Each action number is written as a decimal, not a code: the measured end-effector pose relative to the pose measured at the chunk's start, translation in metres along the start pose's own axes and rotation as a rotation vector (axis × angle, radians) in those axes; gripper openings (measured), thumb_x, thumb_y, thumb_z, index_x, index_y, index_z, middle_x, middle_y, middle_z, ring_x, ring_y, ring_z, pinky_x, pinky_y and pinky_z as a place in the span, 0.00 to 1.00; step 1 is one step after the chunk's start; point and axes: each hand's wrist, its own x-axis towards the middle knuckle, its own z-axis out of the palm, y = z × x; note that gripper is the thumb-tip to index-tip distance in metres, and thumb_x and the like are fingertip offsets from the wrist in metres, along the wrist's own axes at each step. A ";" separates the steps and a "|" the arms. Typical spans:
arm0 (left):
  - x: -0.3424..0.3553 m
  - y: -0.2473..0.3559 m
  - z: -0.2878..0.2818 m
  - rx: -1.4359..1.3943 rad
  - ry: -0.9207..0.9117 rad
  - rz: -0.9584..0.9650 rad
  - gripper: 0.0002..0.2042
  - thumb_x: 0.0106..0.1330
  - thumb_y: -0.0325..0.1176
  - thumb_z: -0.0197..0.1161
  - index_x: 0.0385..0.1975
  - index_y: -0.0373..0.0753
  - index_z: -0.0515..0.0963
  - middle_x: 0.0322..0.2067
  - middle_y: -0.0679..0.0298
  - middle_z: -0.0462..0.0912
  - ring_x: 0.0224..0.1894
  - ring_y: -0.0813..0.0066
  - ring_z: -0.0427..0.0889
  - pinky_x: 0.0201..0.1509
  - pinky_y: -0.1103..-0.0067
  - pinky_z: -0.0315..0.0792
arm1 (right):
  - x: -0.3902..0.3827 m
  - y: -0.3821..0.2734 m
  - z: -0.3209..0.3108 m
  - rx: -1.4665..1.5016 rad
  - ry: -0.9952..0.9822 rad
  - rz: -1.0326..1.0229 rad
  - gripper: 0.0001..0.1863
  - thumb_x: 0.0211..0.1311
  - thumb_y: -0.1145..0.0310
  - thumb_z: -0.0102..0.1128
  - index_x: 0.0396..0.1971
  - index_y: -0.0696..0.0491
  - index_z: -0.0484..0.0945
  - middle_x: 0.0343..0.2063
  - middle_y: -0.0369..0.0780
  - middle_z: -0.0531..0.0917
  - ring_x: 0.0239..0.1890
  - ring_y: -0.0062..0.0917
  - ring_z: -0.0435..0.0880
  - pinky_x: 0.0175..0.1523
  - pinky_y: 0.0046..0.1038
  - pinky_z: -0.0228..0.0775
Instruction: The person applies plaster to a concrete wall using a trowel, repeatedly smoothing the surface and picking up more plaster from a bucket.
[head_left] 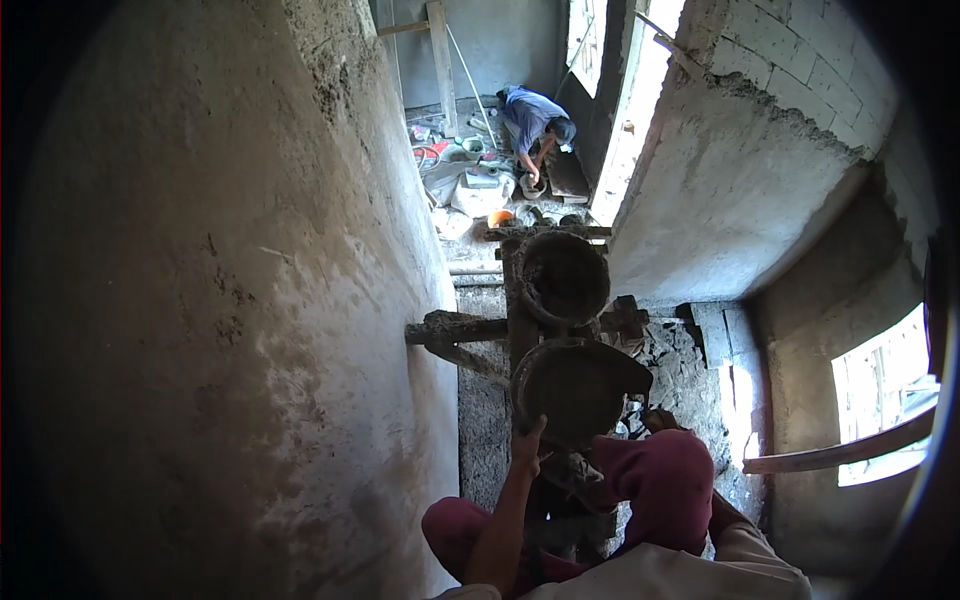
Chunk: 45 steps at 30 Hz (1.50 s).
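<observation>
Just in front of my knees stands a dark, round mortar bucket (568, 392), its inside in shadow. My left hand (527, 442) grips its near left rim, with the thumb along the edge. Partly hidden behind my raised maroon-clad knee (660, 485), my right hand (659, 421) is at the bucket's right side. Its fingers look closed, but what they hold is too dark to make out. A second round bucket (563, 280), caked with mortar, stands just beyond the first.
The buckets stand on rough wooden scaffold planks (515, 345) between a plastered left wall (300, 330) and a right wall (700, 210). Rubble (685, 360) covers the floor below. A co-worker (535, 115) bends over a small bucket farther off, near sacks (475, 195) and an orange bucket (500, 217).
</observation>
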 end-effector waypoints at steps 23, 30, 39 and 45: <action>0.036 0.061 0.000 0.307 -0.121 0.074 0.26 0.59 0.29 0.65 0.59 0.32 0.70 0.52 0.55 0.80 0.50 0.63 0.80 0.54 0.69 0.75 | 0.091 -0.080 0.042 0.555 -0.121 0.006 0.32 0.56 0.58 0.70 0.57 0.52 0.66 0.35 0.36 0.77 0.31 0.17 0.74 0.31 0.23 0.68; 0.007 0.035 -0.033 0.144 0.000 0.053 0.25 0.57 0.26 0.60 0.57 0.30 0.71 0.50 0.56 0.80 0.49 0.65 0.80 0.52 0.71 0.75 | 0.076 -0.140 0.002 0.616 -0.352 0.082 0.35 0.55 0.58 0.71 0.58 0.54 0.66 0.46 0.41 0.78 0.48 0.26 0.78 0.50 0.31 0.72; -0.247 0.094 -0.034 -0.239 0.275 -0.148 0.27 0.60 0.23 0.60 0.62 0.39 0.66 0.50 0.58 0.79 0.46 0.64 0.82 0.43 0.71 0.83 | 0.007 -0.263 -0.094 0.513 -0.803 -0.014 0.34 0.56 0.65 0.72 0.61 0.53 0.64 0.47 0.41 0.77 0.50 0.25 0.76 0.56 0.30 0.70; -0.438 0.189 0.012 -0.424 0.340 -0.091 0.26 0.60 0.24 0.61 0.61 0.38 0.67 0.52 0.59 0.78 0.49 0.63 0.82 0.47 0.68 0.82 | -0.077 -0.367 -0.211 0.497 -0.909 -0.148 0.32 0.57 0.64 0.72 0.59 0.53 0.66 0.45 0.37 0.75 0.48 0.21 0.74 0.52 0.27 0.70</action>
